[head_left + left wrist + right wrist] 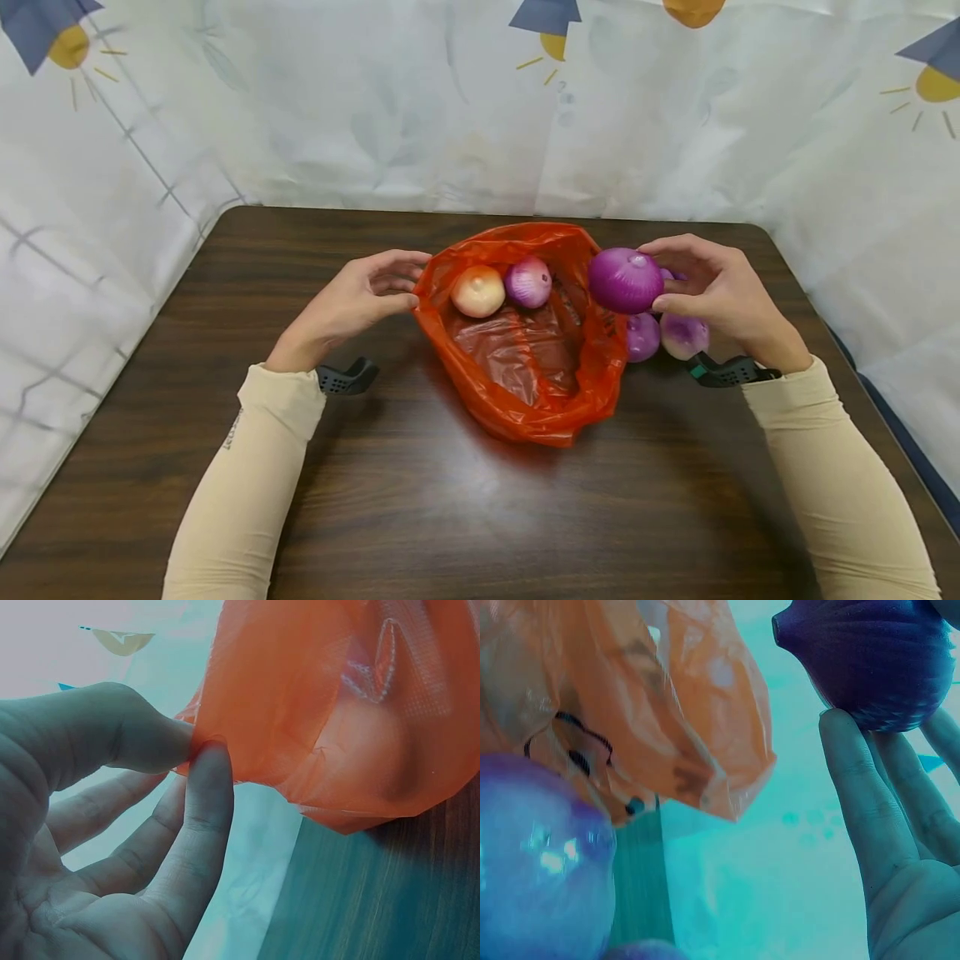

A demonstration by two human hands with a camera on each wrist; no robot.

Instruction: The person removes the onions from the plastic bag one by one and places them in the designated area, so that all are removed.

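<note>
An orange-red plastic bag [495, 408] sits on the table with its mouth spread wide. Inside it lie a pale yellow onion [478, 292] and a red onion [528, 282]. My left hand [352, 296] pinches the bag's left rim between thumb and fingertips, as the left wrist view also shows. At the bag's right rim, my right hand [708, 287] holds a deep purple onion [626, 281] by its side, raised above the table. Under and behind that hand rest several more purple onions [684, 336], partly hidden by it.
The dark wood-grain table [450, 517] extends on all sides of the bag. Behind it hangs a pale printed curtain [375, 108], which also runs along both sides. A dark band [352, 377] is on each wrist.
</note>
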